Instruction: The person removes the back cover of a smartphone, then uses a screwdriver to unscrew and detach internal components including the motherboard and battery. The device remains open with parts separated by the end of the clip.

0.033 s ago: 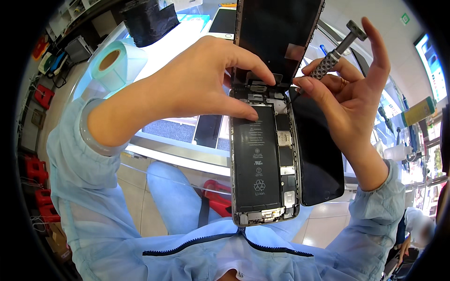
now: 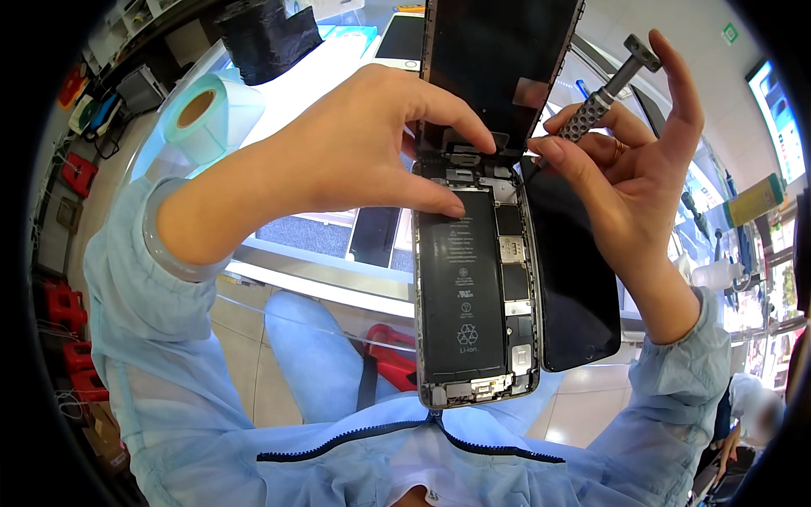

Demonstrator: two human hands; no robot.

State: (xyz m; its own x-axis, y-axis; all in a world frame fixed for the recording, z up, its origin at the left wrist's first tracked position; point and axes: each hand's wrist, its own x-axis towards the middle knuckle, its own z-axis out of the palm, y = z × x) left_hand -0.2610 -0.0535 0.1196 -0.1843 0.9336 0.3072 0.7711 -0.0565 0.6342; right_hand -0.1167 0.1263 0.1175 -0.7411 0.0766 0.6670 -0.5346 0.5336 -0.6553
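An opened smartphone [image 2: 463,287] lies before me with its battery and inner parts bare. Its black screen panel [image 2: 498,68] is lifted at the top end. My left hand [image 2: 363,139] steadies the phone: the thumb rests over the battery's upper end, the index finger reaches to the foot of the screen panel, and other fingers are partly hidden behind the panel's left edge. My right hand [image 2: 621,156] grips a silver screwdriver [image 2: 585,117] with a dimpled handle between thumb and fingers. Its thin tip slants down to the phone's upper right edge; little finger raised by the cap.
A second black phone [image 2: 579,279] lies close along the right side. On the lit counter stand a label roll [image 2: 203,118] and a black bag [image 2: 266,42]; a white-framed phone [image 2: 400,40] lies beyond. Red stools [image 2: 63,308] are at far left, another person [image 2: 748,414] at lower right.
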